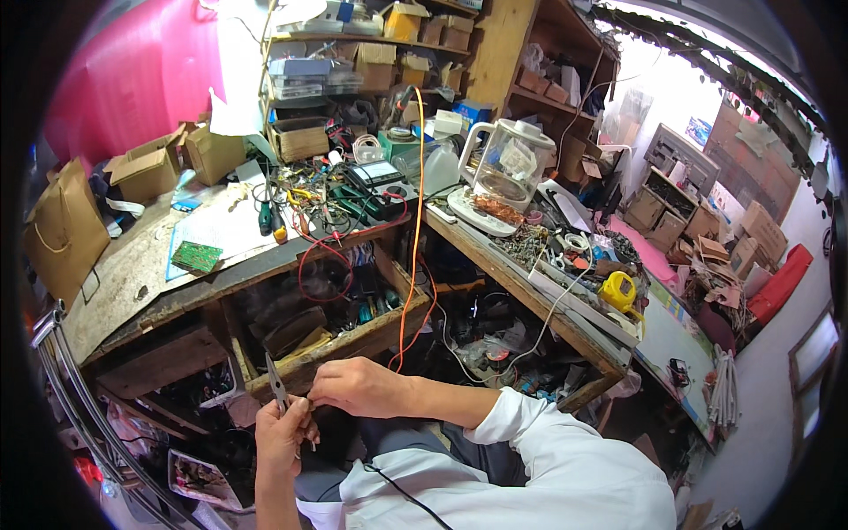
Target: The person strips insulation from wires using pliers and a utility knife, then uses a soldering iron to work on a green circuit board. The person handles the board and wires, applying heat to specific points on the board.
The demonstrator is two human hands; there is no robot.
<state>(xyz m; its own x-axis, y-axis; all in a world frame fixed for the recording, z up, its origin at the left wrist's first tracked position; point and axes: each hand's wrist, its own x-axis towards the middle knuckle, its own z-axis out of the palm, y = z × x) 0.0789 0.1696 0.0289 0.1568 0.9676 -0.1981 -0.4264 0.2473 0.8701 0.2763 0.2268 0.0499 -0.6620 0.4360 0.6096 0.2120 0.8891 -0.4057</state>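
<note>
My left hand (281, 435) is closed around a pair of long-nose pliers (277, 387), whose metal jaws point up and away from me. Close beside it, my right hand (360, 387) has its fingers pinched together, almost meeting the left fingertips. Whatever lies in that pinch is too small or too hidden to name. Both hands are above my lap, just in front of an open wooden drawer (402, 329) holding tools and loose bits. A green circuit board (197, 256) rests on the bench to the left, beyond the hands.
An orange cord (420, 203) hangs down past the drawer. On the bench are a meter (378, 175) with red leads, screwdrivers and loose parts. To the right stand a clear kettle (511, 168) and a yellow tape measure (617, 290). Metal tubing (79, 402) curves at the left.
</note>
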